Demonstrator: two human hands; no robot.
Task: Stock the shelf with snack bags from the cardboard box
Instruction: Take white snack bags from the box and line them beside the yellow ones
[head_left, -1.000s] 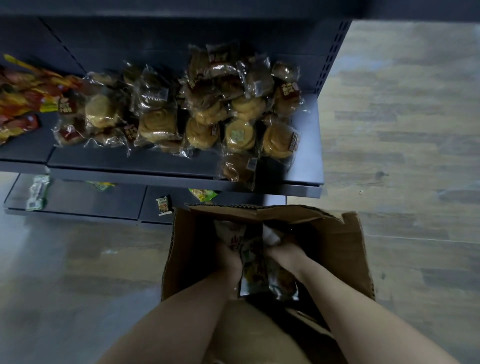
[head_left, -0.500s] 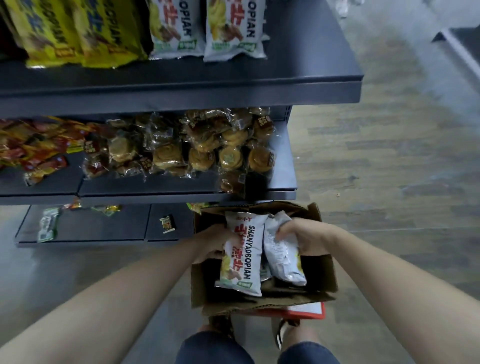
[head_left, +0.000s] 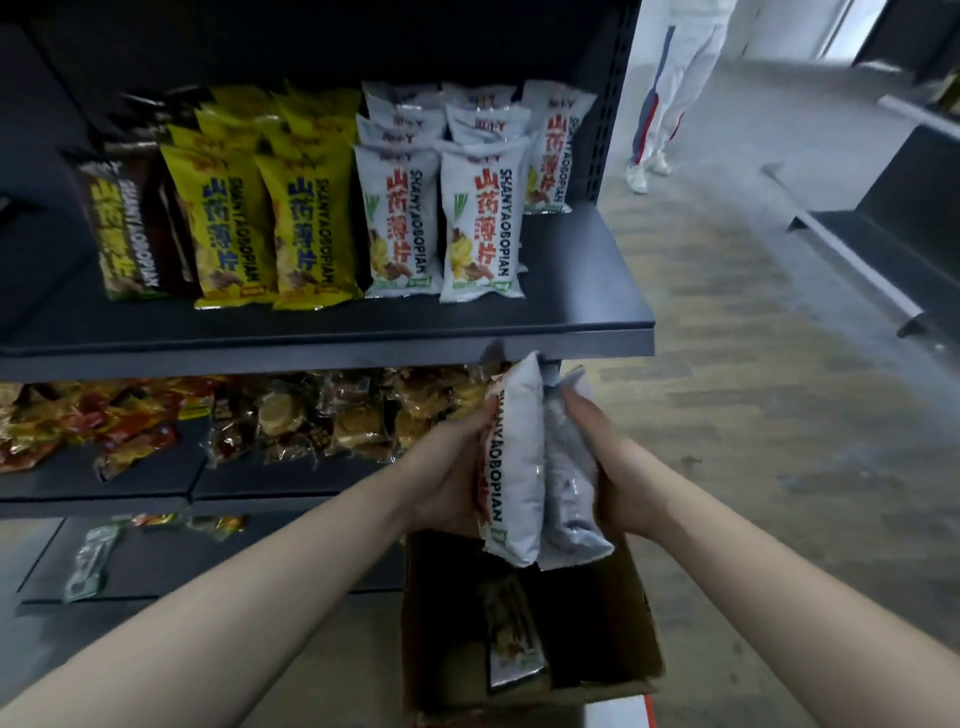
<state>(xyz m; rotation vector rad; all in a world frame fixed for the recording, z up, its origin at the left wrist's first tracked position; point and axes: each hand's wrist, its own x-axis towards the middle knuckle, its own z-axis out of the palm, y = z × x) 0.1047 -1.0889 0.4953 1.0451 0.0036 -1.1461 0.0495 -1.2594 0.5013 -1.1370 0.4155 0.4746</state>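
Two white snack bags (head_left: 514, 462) are pressed upright between my hands, just below the front edge of the upper dark shelf (head_left: 363, 332). My left hand (head_left: 447, 467) grips the bag with red lettering. Against the second, back-facing bag (head_left: 569, 493) lies my right hand (head_left: 610, 467). Under them stands the open cardboard box (head_left: 639, 623), with one more snack bag (head_left: 514, 634) lying inside. The upper shelf holds rows of white bags (head_left: 436, 208), yellow bags (head_left: 260, 223) and brown bags (head_left: 124, 228).
The shelf below carries clear-wrapped pastries (head_left: 322, 421) and red-orange packets (head_left: 78, 421). A low shelf holds a green packet (head_left: 88, 561). A person's legs in white trousers (head_left: 670, 88) stand far right on the wooden floor (head_left: 779, 415). Another dark rack (head_left: 893, 223) stands at the right.
Both hands lifted the two white bags out of the box, up to just under the upper shelf's edge. The view tilted upward, so the upper shelf's rows show in full.
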